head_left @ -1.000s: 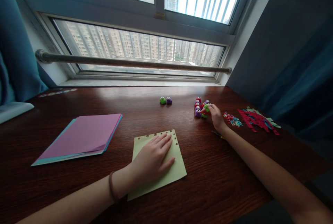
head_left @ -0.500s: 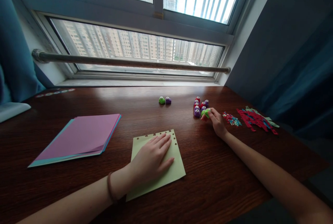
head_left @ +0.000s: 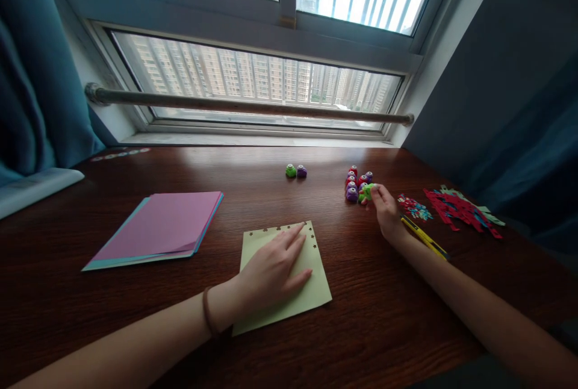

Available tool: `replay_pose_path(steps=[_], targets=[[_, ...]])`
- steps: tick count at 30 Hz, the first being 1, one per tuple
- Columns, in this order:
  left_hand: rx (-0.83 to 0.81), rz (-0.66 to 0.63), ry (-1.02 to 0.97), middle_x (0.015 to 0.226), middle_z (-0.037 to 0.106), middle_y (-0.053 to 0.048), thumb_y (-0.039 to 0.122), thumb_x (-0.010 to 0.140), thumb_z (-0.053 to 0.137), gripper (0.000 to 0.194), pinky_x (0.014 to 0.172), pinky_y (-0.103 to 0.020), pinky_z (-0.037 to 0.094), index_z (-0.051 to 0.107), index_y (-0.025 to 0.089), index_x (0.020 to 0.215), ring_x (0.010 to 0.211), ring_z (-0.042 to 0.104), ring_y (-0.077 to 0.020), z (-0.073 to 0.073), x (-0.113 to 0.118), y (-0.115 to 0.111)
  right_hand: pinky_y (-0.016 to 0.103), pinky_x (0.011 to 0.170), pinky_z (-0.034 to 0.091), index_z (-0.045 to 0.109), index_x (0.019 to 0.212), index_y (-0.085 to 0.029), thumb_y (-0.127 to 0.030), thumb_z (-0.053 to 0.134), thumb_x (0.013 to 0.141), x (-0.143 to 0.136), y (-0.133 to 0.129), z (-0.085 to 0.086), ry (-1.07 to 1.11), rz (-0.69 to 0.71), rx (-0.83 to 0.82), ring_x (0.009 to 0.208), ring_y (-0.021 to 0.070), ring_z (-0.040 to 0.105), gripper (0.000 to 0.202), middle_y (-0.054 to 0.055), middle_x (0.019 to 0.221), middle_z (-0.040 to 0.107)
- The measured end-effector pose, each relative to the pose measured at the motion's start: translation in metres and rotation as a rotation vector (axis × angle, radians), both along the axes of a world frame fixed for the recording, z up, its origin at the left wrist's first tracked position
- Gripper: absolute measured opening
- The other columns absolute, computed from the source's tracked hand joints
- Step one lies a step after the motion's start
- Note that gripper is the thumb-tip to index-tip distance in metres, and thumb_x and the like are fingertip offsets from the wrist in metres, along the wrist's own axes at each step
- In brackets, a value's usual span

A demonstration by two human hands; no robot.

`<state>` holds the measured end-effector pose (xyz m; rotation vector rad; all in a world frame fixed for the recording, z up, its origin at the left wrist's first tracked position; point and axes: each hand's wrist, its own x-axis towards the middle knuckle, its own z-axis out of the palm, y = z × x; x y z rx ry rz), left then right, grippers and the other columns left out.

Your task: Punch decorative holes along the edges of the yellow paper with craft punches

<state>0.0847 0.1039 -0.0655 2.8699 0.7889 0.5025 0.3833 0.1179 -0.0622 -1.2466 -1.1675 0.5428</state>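
The left hand [head_left: 273, 268] lies flat with fingers extended, grasping nothing, upon a pale green sheet of paper [head_left: 312, 294] on the desk [head_left: 370, 329]. The right hand [head_left: 387, 211] pinches a green craft punch [head_left: 369, 191] between its fingertips, close beside the cluster of red and purple punches [head_left: 351, 192]. I judge that the step in hand is handling this punch while the sheet is kept steady; the next move would call for a secure pinch and care not to knock the neighbouring punches.

Small star-shaped holes run along the sheet's far edge and down its right side; the left hand covers the sheet's middle. I cannot tell whether the lower green part under the right fingertips belongs to the same punch or to another, nor whether it touches the desk. Farther right, the small paper cutouts [head_left: 415, 207] are too tiny to distinguish singly.
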Motion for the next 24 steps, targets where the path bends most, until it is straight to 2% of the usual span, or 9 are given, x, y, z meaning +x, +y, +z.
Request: replay_pose_path(steps=[2, 4, 8, 12, 17, 24], targets=[[-0.027, 0.055, -0.031, 0.144, 0.020, -0.018, 0.044, 0.082, 0.056, 0.068, 0.106, -0.036, 0.035, 0.034, 0.005, 0.134, 0.130, 0.030, -0.0269, -0.001, 0.000, 0.000, 0.023, 0.052, 0.039, 0.055, 0.092, -0.017, -0.047, 0.055, 0.082, -0.026, -0.011, 0.001, -0.043, 0.097, -0.068, 0.058, 0.0123, 0.049, 0.032, 0.000, 0.070, 0.054], [-0.030, 0.115, -0.035, 0.145, 0.017, -0.020, 0.048, 0.080, 0.058, 0.074, 0.106, -0.037, 0.033, 0.034, 0.002, 0.133, 0.131, 0.028, -0.0283, -0.003, 0.000, 0.001, 0.024, 0.057, 0.042, 0.057, 0.097, -0.017, -0.045, 0.056, 0.082, -0.046, -0.020, 0.000, -0.102, 0.194, -0.116, 0.064, 0.0126, 0.051, 0.032, 0.002, 0.078, 0.056], [-0.019, 0.179, 0.036, 0.138, 0.033, -0.019, 0.058, 0.078, 0.056, 0.079, 0.108, -0.044, 0.029, 0.039, 0.002, 0.131, 0.129, 0.030, -0.0301, -0.003, 0.002, 0.003, 0.026, 0.070, 0.046, 0.058, 0.102, -0.017, -0.036, 0.061, 0.081, -0.061, -0.034, -0.003, -0.127, 0.330, -0.153, 0.079, 0.0153, 0.056, 0.028, 0.005, 0.095, 0.059], [-0.026, 0.200, 0.074, 0.136, 0.037, -0.017, 0.059, 0.079, 0.056, 0.078, 0.107, -0.040, 0.030, 0.040, 0.002, 0.131, 0.128, 0.033, -0.0276, 0.000, 0.004, 0.004, 0.028, 0.078, 0.048, 0.060, 0.102, -0.020, -0.026, 0.065, 0.078, -0.061, -0.045, -0.004, -0.206, 0.433, -0.188, 0.089, 0.0171, 0.058, 0.026, 0.005, 0.102, 0.058], [-0.013, 0.208, 0.067, 0.135, 0.039, -0.017, 0.054, 0.080, 0.058, 0.074, 0.107, -0.038, 0.031, 0.042, 0.002, 0.130, 0.127, 0.035, -0.0268, 0.001, 0.005, 0.004, 0.025, 0.077, 0.050, 0.061, 0.105, -0.021, -0.018, 0.059, 0.080, -0.065, -0.052, -0.002, -0.396, 0.448, -0.153, 0.095, 0.0169, 0.057, 0.025, 0.005, 0.103, 0.057], [0.015, 0.194, 0.060, 0.135, 0.040, -0.017, 0.053, 0.082, 0.055, 0.072, 0.106, -0.039, 0.032, 0.042, 0.001, 0.129, 0.127, 0.033, -0.0273, -0.002, 0.005, 0.004, 0.025, 0.065, 0.049, 0.062, 0.102, -0.019, -0.017, 0.061, 0.079, -0.067, -0.054, -0.001, -0.523, 0.358, -0.136, 0.073, 0.0128, 0.057, 0.023, 0.003, 0.094, 0.060]])
